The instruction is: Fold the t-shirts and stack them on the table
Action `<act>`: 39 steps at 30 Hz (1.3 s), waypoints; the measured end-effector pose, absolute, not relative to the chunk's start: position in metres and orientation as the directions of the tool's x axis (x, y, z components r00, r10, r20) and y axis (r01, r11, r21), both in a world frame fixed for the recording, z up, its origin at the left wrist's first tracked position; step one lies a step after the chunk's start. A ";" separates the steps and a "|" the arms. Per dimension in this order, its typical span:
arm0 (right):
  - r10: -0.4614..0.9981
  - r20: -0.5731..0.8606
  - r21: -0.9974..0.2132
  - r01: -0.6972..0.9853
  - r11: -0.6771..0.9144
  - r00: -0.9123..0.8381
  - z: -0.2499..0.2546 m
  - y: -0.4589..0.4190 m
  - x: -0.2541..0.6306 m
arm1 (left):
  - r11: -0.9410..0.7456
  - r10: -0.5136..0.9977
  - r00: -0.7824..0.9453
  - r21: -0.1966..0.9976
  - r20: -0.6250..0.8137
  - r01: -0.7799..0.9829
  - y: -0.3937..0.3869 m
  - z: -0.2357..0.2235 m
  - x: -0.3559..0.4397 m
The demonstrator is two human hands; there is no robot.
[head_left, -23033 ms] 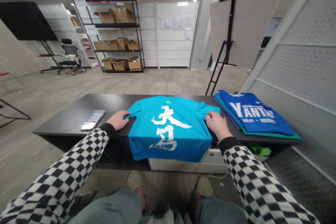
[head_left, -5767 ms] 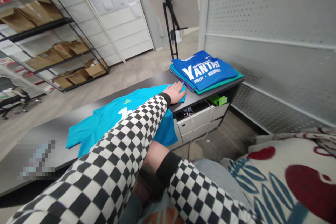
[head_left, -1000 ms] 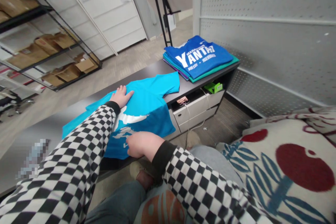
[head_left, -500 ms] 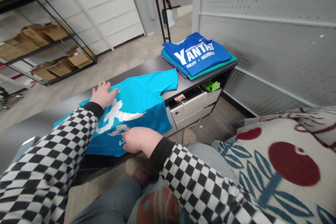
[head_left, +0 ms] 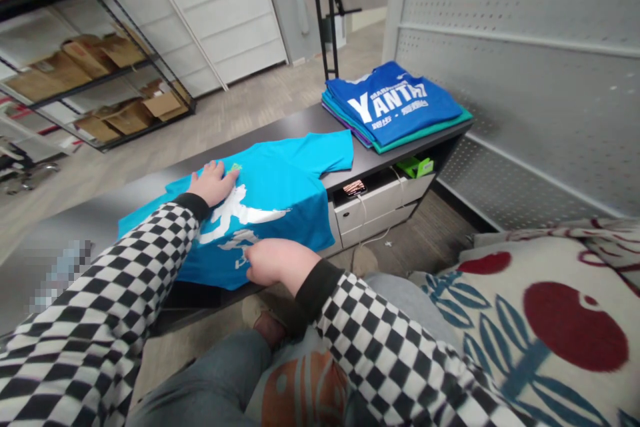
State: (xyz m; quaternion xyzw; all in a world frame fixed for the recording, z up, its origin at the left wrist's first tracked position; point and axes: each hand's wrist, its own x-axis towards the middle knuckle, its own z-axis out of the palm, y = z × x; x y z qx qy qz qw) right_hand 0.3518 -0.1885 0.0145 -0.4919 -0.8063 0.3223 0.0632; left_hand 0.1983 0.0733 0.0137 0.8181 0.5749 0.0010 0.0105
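A bright blue T-shirt (head_left: 280,177) with a white brush-stroke print and a small green mark lies spread over a dark bench top. My left hand (head_left: 213,183) rests flat on its upper part, fingers spread, just left of the green mark. Close to the shirt's near edge, my right hand (head_left: 280,261) has its fingers curled and closed on the fabric beside the smaller white lettering. Its fingertips are partly hidden from this angle. Both forearms wear black-and-white checkered sleeves, the left one covering some of the shirt.
Folded shirts (head_left: 400,103), a royal blue one on top, are stacked at the bench's (head_left: 295,121) far right end. Below sit a lit phone (head_left: 355,187) on a white cable and a green item (head_left: 415,167). A perforated panel (head_left: 500,80) stands right; shelves with cardboard boxes (head_left: 127,117) stand left.
The view has shifted, so the scene sits slightly further right. A little more of the green mark shows beside my left hand. My right hand keeps its place at the shirt's near edge.
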 end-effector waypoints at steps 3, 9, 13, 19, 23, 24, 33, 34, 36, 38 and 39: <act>0.829 -0.212 -0.579 0.750 0.321 -0.518 0.015 -0.188 0.352 | -0.347 0.937 0.348 0.026 -0.044 0.938 0.077 0.016 0.186; 0.841 -0.196 -0.590 0.745 0.310 -0.505 0.012 -0.188 0.349 | -0.323 0.946 0.322 -0.017 -0.044 0.946 0.067 0.006 0.183; 0.833 -0.202 -0.580 0.749 0.321 -0.514 0.014 -0.191 0.349 | -0.304 0.949 0.306 0.031 -0.081 0.952 0.069 0.017 0.182; 0.842 -0.202 -0.580 0.754 0.308 -0.500 0.017 -0.193 0.354 | -0.210 0.976 0.211 -0.028 0.058 0.977 0.069 0.025 0.139; 0.837 -0.204 -0.584 0.749 0.312 -0.507 0.017 -0.190 0.352 | -0.146 0.989 0.146 0.013 -0.004 0.989 0.057 0.007 0.117; 0.835 -0.209 -0.585 0.749 0.310 -0.509 0.017 -0.190 0.351 | -0.139 0.990 0.140 0.029 -0.013 0.990 0.055 0.004 0.116; 0.836 -0.204 -0.581 0.750 0.316 -0.510 0.016 -0.193 0.352 | -0.110 0.990 0.115 0.069 -0.082 0.992 0.072 0.032 0.102; 0.837 -0.201 -0.588 0.746 0.312 -0.509 0.016 -0.192 0.353 | -0.103 0.993 0.106 0.060 -0.058 0.993 0.072 0.032 0.097; 0.838 -0.198 -0.598 0.741 0.307 -0.508 0.013 -0.191 0.352 | -0.099 0.995 0.100 0.039 -0.019 0.994 0.068 0.026 0.089; 0.836 -0.199 -0.597 0.740 0.310 -0.511 0.012 -0.189 0.350 | -0.107 0.994 0.107 0.017 -0.020 0.994 0.064 0.016 0.085; 0.834 -0.202 -0.594 0.741 0.312 -0.513 0.011 -0.188 0.349 | -0.111 0.993 0.111 0.005 -0.031 0.994 0.063 0.011 0.084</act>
